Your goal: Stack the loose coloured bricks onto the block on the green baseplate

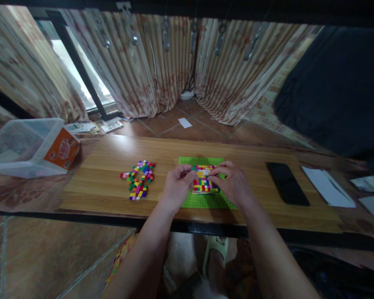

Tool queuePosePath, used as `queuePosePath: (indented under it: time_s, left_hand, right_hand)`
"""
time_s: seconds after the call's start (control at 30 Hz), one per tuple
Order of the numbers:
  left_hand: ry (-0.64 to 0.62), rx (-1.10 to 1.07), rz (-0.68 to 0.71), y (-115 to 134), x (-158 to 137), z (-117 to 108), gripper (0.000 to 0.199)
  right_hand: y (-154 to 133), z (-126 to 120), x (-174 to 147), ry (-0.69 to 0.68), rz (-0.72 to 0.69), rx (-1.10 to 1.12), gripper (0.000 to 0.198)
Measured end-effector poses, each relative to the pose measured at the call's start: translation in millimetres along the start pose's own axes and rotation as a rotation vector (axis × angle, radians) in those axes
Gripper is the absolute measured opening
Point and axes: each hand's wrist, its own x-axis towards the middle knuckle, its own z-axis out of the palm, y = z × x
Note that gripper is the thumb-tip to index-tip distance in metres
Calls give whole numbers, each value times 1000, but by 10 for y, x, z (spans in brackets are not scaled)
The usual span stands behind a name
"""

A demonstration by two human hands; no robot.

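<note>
A block of small multicoloured toy bricks (205,182) sits on a green studded baseplate (202,202) at the middle of the table. My left hand (178,187) is at the block's left edge, thumb and fingers closed together; what lies between them is hidden. From the other side my right hand (233,182) reaches over the block's right edge with its fingertips in a pinch, and anything in that pinch is too small to make out. Loose coloured bricks (140,178) lie in a scattered pile on the wood, left of the baseplate.
A black phone (287,183) and white paper (328,187) lie to the right on the wooden table (102,182). At the far left stands a clear plastic bin (28,145) with an orange label. A dark bar (187,10) with hanging metal clips crosses above.
</note>
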Motion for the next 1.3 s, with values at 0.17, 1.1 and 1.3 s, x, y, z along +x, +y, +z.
queuePosePath:
  time_s: [0.17,1.1,1.3]
  left_hand:
    - [5,18,-5,-6,0,-12,17]
    - [-3,44,-18,-60,5,-9,22]
    - [-26,75,-4,-71,21,10,19]
  right_hand:
    - [0,36,18,54,99,47,6]
    - [100,233,-1,75,565,800,50]
    - [48,-80,30,193,449,660,35]
